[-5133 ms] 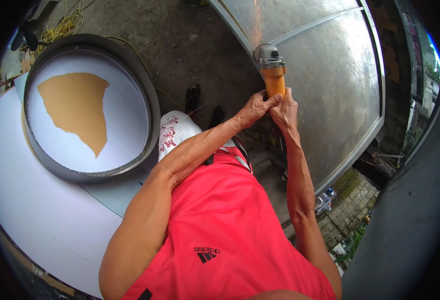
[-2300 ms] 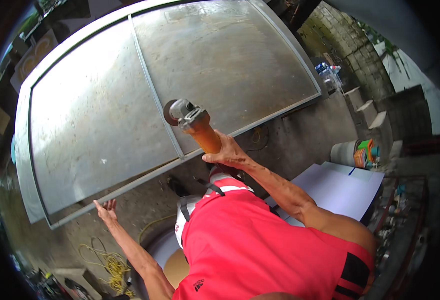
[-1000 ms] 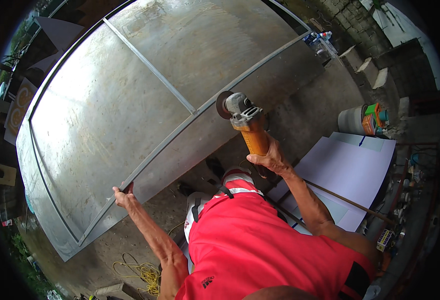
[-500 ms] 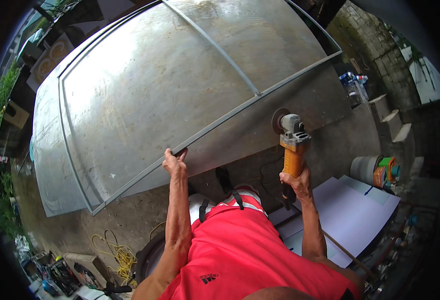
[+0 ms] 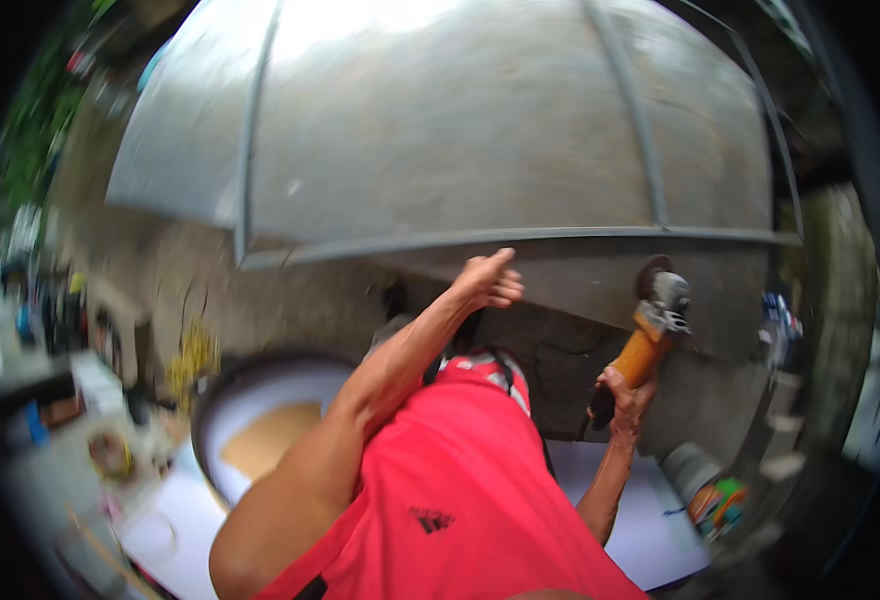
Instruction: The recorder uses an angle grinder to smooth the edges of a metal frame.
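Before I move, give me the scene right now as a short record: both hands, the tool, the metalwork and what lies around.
left hand: fingers partly spread, holding nothing; close to the metal frame, contact unclear
right hand: gripping the angle grinder
disc: at the grinder's far end
metal frame: over a metal sheet
lower left: tan piece inside a round dark rim; yellow cord nearby
picture: blurred

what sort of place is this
Probably a metalworking workshop: the right hand holds an orange angle grinder, a metal frame lies over a large grey sheet, and yellow cord is on the floor.
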Demonstrator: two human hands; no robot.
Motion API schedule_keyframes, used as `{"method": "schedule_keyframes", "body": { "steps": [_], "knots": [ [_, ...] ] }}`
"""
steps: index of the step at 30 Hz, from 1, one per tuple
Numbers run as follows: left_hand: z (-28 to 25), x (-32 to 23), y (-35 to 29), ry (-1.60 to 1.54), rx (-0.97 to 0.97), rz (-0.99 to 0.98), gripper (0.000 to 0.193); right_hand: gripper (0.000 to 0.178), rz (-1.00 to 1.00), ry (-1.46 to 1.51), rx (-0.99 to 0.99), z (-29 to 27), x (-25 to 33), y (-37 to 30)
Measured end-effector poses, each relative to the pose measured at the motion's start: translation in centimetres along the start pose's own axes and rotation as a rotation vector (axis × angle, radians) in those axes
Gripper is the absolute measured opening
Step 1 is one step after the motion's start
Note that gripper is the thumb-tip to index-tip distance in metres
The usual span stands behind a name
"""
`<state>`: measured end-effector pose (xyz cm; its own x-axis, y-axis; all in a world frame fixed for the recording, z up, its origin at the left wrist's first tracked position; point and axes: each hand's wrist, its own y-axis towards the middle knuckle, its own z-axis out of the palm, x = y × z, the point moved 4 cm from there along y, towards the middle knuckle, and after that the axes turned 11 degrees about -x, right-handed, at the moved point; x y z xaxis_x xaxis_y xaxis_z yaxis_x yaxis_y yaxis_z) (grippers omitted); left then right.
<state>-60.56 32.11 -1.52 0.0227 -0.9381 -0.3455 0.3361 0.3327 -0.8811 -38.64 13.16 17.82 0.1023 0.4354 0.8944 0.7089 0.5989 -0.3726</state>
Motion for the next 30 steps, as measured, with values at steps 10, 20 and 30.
{"method": "schedule_keyframes", "body": {
  "steps": [10, 20, 30],
  "knots": [
    [-3.6, 5.0, -16.7, 0.326, 0.186, 0.499, 0.067, 0.055, -0.256, -0.258, 0.452, 7.0, 3.2, -1.7],
    [-12.1, 6.1, -20.1, -0.204, 0.169, 0.681, 0.081, 0.057, -0.551, -0.763, 0.78, 29.6, 1.8, -10.7],
    [-18.4, 5.9, -19.8, -0.524, 0.033, 0.635, 0.076, 0.048, -0.599, -0.99, 0.768, 36.2, -1.4, -15.6]
  ]
}}
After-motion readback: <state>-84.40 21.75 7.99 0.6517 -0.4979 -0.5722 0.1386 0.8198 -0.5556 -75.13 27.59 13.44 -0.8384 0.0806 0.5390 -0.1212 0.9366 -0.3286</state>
